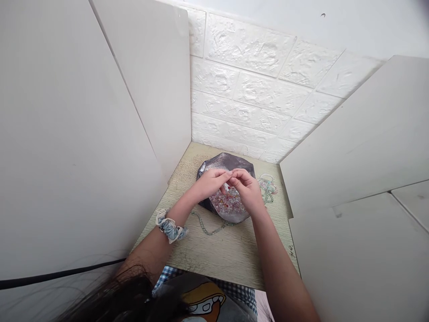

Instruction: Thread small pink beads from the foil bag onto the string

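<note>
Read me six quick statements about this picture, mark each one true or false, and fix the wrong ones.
1. The left hand and right hand come together above the dark pouch. True.
2. Neither arm wears anything. False: a blue scrunchie encircles the left forearm.
3. A beaded strand lies on the wooden table, on the near side of the pouch. True.
4. Only black pieces are in the pouch. False: the beads look mostly pink and reddish.
5. A greenish beaded bundle lies right of the pouch. True.
6. Red brick rises behind everything. False: the wall is white with a brick pattern.
</note>
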Motion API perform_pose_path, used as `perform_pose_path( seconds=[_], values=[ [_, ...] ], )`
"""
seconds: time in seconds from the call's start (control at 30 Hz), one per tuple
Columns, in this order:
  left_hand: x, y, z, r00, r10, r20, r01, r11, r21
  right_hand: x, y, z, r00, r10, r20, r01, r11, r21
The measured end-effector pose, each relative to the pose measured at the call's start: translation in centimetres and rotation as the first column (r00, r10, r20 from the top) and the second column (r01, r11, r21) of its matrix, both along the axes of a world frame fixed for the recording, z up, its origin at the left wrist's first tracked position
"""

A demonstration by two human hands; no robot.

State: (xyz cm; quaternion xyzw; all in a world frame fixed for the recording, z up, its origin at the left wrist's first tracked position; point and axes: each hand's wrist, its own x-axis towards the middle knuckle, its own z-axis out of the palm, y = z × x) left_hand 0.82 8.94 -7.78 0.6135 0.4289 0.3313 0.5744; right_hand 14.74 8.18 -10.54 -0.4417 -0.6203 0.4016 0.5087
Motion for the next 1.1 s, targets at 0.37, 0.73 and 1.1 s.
perform_pose_path(
  seconds=[0.37, 0.73, 1.1],
  values=[
    [-0.6, -0.4, 0.6, 0.981, -0.109, 0.162, 0.127, 0.986, -0.106, 0.3, -0.6, 1.2, 1.0, 0.006, 0.002, -0.007, 0.994, 0.105],
    [-0.5, -0.1, 0.3, 0.984, -0.072, 0.165, 0.081, 0.995, -0.052, 0.9, -0.5, 1.5, 0.995, -0.068, 0.067, 0.059, 0.989, 0.133],
    [-0.4, -0.1, 0.4, 0.963, 0.073, 0.259, -0.028, 0.984, -0.175, 1.4, 0.1, -1.4, 0.373, -0.005, 0.928, 0.182, 0.981, -0.068]
  ],
)
